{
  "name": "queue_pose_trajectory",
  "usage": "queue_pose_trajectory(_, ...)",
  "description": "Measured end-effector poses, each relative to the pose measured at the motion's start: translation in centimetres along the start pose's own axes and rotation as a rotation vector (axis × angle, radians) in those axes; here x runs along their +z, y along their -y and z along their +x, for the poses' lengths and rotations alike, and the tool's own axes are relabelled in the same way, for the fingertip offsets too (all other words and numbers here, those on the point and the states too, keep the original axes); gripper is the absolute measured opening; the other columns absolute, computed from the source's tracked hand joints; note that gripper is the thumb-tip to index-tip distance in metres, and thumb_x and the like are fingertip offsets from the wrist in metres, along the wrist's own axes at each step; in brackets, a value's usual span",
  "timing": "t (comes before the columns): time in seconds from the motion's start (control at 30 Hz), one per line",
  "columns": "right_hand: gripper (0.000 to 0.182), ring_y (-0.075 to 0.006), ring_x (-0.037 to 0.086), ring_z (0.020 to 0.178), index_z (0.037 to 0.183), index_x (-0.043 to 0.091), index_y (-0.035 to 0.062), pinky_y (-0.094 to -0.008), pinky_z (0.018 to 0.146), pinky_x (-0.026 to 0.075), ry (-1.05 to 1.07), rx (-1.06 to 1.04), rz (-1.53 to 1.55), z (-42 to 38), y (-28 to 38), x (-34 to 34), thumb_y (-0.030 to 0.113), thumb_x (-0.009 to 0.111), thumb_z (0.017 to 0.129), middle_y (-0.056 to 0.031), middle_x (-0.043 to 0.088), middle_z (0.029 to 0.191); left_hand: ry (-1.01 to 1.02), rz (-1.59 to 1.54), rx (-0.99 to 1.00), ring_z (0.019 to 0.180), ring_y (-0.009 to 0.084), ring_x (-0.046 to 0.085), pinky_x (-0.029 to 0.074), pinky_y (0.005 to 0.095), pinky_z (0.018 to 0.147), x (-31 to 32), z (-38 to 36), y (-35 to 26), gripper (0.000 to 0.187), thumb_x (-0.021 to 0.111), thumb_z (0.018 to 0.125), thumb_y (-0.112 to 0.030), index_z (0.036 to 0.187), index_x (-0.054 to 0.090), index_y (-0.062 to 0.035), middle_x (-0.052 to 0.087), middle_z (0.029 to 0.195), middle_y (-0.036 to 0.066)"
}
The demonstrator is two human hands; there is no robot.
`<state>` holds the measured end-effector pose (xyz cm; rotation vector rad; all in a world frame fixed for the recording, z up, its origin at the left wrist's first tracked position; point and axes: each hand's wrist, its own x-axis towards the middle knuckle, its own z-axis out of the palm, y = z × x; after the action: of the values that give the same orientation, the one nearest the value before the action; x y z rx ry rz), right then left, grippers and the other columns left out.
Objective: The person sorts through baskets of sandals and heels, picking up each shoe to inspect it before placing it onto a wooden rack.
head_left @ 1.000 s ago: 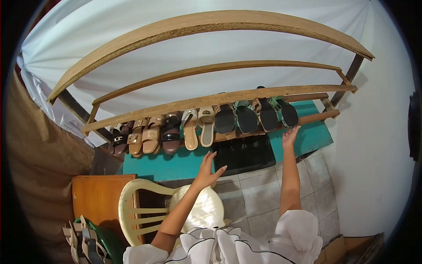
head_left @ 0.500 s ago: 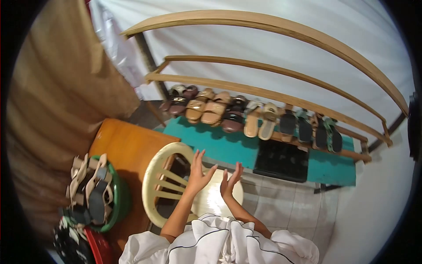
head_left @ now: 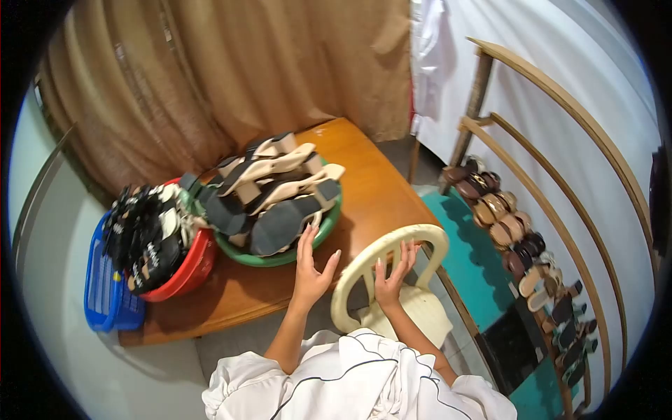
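Observation:
My left hand (head_left: 310, 269) is raised with fingers spread and holds nothing, just in front of a green basin (head_left: 329, 218) piled with several beige and black heeled sandals (head_left: 269, 189). My right hand (head_left: 393, 273) is also empty and spread, hovering over the back of a cream plastic chair (head_left: 381, 269). The basin stands on an orange wooden table (head_left: 367, 182). White ruffled sleeves show at the bottom.
A red basin (head_left: 185, 269) and a blue basket (head_left: 105, 297), both full of dark footwear, sit at the table's left. A wooden rack (head_left: 560, 203) on the right holds a row of sandals (head_left: 518, 245) over a teal mat. Brown curtains hang behind.
The view has swung left from the shoe rack to the table with the basins. My right hand left the rack and both hands drew back near the chair.

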<state>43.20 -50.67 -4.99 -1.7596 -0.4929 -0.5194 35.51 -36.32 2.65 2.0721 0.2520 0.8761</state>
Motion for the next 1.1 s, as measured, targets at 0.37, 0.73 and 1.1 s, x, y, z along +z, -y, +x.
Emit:
queue_pose_trajectory(0.37,0.048,-0.0392,0.012,0.130,0.125,0.037,0.0053,-0.0540,0.102,0.004,0.386,-0.258,0.119,0.2,7.2,9.8,0.014,0.054,0.080,-0.0166,0.024,0.136,-0.619,-0.467,-0.092,0.082,0.0067,0.044,0.039,0.0184,0.072,-12.0,2.2,6.0,0.042,0.055,0.082,-0.001,0.121,0.039,-0.0035,0.045,0.108,0.005)
queue_pose_trajectory(0.73,0.037,-0.0370,0.024,0.127,0.113,0.051,0.0104,-0.0618,0.098,-0.005,0.540,-0.454,0.085,0.5,12.1,13.9,0.015,0.057,0.077,-0.0127,0.040,0.126,-0.629,-0.738,-0.396,0.101,0.0195,0.052,0.041,0.0312,0.087,-19.2,2.7,15.5,0.045,0.051,0.087,-0.022,0.124,0.033,-0.0036,0.050,0.117,0.013)
queue_pose_trajectory(1.1,0.038,-0.0376,0.023,0.127,0.111,0.054,0.0148,-0.0636,0.097,0.000,0.557,-0.530,-0.054,3.8,15.7,16.7,0.021,0.062,0.074,-0.0122,0.038,0.128,-0.585,-0.718,-0.513,0.101,0.0189,0.048,0.040,0.0320,0.082,-18.1,8.6,17.6,0.084,0.066,0.077,-0.026,0.133,0.005,-0.0097,0.040,0.121,0.013)
